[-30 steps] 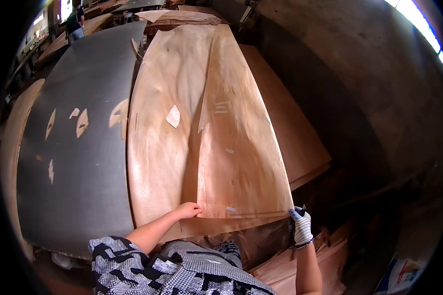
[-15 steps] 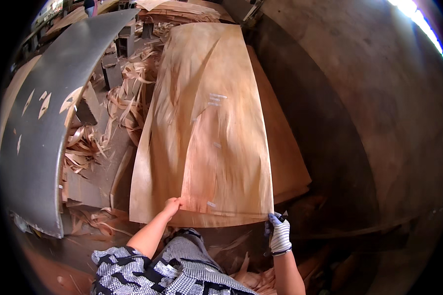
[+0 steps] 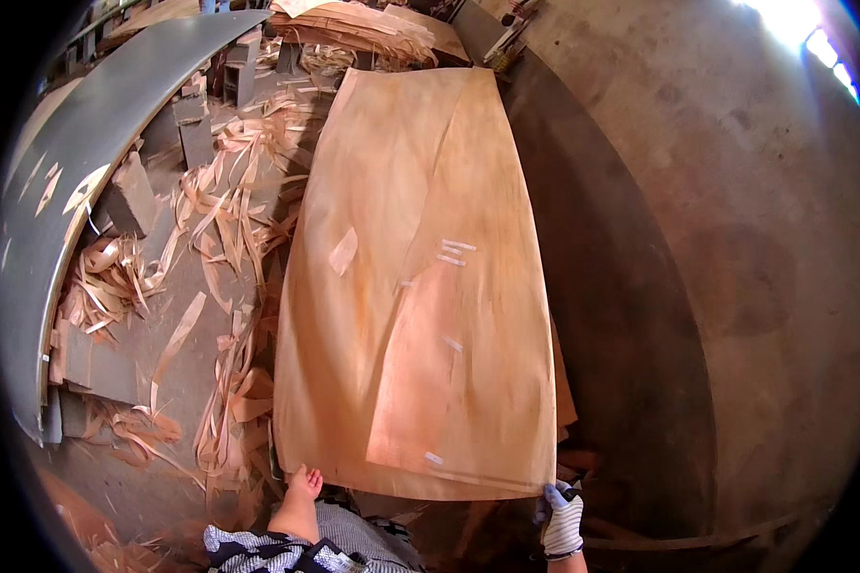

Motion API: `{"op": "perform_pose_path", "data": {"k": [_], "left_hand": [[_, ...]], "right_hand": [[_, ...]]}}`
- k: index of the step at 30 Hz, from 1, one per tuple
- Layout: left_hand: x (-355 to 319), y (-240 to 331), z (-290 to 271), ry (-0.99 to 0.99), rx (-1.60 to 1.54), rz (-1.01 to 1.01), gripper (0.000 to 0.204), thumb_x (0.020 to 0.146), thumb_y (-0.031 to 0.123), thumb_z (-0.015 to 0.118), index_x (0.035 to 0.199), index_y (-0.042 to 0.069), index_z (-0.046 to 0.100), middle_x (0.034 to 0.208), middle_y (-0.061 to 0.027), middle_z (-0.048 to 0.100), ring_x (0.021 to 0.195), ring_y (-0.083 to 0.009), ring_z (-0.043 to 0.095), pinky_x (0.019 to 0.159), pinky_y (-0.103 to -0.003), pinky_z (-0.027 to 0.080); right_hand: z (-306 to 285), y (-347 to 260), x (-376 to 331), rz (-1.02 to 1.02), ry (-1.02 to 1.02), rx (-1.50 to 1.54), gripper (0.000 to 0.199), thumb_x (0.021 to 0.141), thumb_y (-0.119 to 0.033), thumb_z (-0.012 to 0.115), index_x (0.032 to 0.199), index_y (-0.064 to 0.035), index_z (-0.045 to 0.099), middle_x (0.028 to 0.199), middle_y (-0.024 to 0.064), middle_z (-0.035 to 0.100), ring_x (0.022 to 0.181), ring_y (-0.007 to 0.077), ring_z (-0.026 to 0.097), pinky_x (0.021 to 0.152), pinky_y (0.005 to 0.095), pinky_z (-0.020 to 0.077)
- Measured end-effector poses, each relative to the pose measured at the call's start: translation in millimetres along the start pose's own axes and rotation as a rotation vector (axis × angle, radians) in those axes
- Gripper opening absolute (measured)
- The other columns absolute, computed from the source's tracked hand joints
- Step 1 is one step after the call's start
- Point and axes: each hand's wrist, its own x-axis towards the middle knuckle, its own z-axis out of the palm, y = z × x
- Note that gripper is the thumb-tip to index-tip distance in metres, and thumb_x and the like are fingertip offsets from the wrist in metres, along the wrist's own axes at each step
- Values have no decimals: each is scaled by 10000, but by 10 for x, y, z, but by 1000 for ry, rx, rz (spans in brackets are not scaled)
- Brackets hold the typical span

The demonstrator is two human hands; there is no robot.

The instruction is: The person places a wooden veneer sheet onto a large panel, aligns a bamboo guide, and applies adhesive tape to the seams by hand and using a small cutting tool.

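Big veneer sheet (image 3: 420, 286) looks light, floppy and easy to crack. Left hand (image 3: 301, 485) and gloved right hand (image 3: 562, 516) pinch its bottom-frame corners, fingers closed on the edge.

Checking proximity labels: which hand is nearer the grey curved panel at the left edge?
Left. The bare left hand holds the near left corner of the thin tan wood veneer sheet, toward the grey curved panel; the gloved right hand grips the sheet's far corner.
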Motion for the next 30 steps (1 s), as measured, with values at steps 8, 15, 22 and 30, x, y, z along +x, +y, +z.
{"op": "perform_pose_path", "data": {"k": [8, 15, 22, 30], "left_hand": [[-8, -538, 546, -129, 574, 199, 440, 888, 213, 487, 1285, 94, 339, 1011, -110, 577, 888, -213, 584, 730, -412, 487], [-290, -677, 382, -90, 1078, 382, 475, 882, 202, 480, 1318, 100, 322, 970, -107, 599, 766, -205, 609, 628, -357, 490], [35, -798, 85, 176, 1395, 818, 556, 826, 130, 547, 1316, 29, 305, 1057, -155, 568, 849, -202, 589, 660, -360, 495], [442, -877, 287, 225, 470, 429, 660, 816, 239, 557, 1369, 84, 233, 1333, -107, 391, 1229, -265, 372, 961, -459, 334]], "right_hand": [[-126, 241, 1151, 10, 4, 5, 152, 812, -119, 590, 894, 8, 589, 562, -5, 495, 394, 88, 408, 346, 224, 312], [-266, 994, 1981, 48, -45, -25, 77, 812, -99, 598, 854, -39, 574, 498, 6, 465, 330, 100, 375, 304, 238, 289], [-573, 2021, 2729, 62, 35, -58, 97, 795, -77, 610, 875, -62, 557, 556, 1, 501, 374, 90, 408, 316, 240, 304], [-993, 2628, 3426, 78, 32, -309, 131, 846, -122, 572, 940, -83, 489, 593, -2, 488, 394, 86, 402, 332, 224, 324]]}}
